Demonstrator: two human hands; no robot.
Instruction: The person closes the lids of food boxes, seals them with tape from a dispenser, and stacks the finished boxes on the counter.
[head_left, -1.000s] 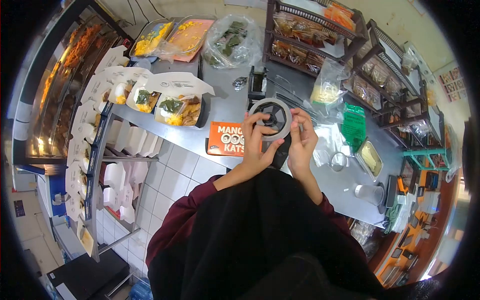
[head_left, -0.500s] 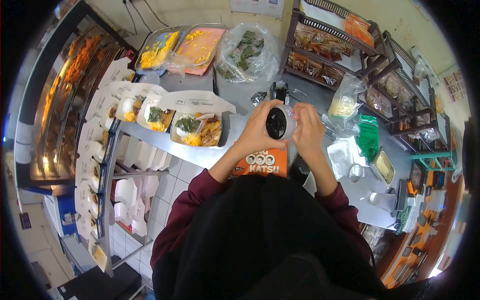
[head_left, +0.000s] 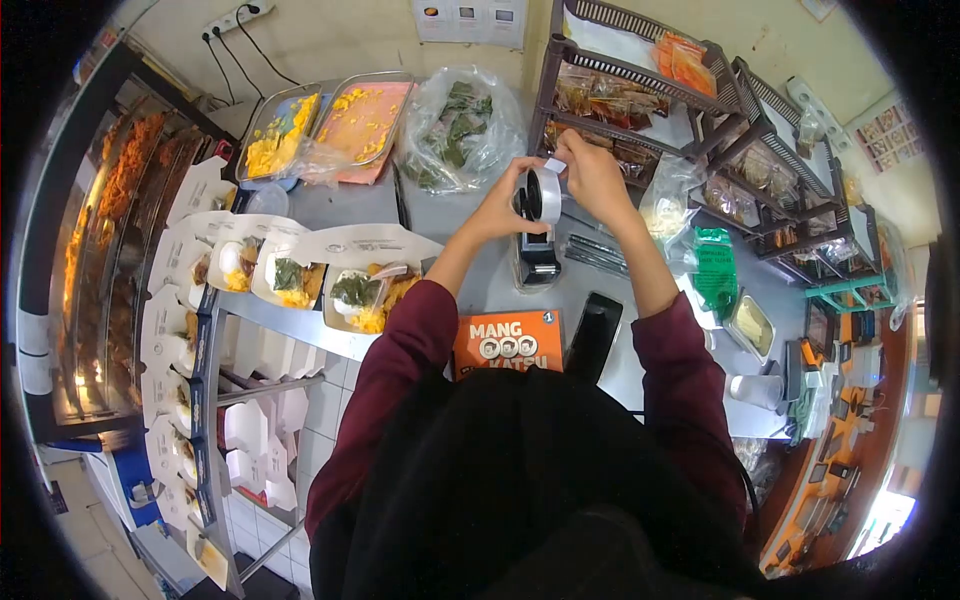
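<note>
My left hand (head_left: 507,205) is wrapped round a tape roll (head_left: 545,196), a pale ring with a dark inside. The fingers of my right hand (head_left: 590,175) pinch a small whitish strip (head_left: 556,166) at the roll's upper right. Just below the roll stands a black tape dispenser (head_left: 537,262) on the metal table. Nearer to me lie an orange box (head_left: 508,340) with "MANG KATSU" lettering and a black phone (head_left: 594,338).
Open food boxes (head_left: 352,292) line the left edge. Behind are trays with yellow bits (head_left: 362,118) and a plastic bag of leaves (head_left: 455,130). Brown crates (head_left: 640,35) hold packets at the back right. A green packet (head_left: 714,270) and a tray (head_left: 750,327) lie right.
Both hands have moved up and away from me with the roll, which has turned to show its side. My right hand has shifted to its upper edge. The dispenser and phone are now uncovered.
</note>
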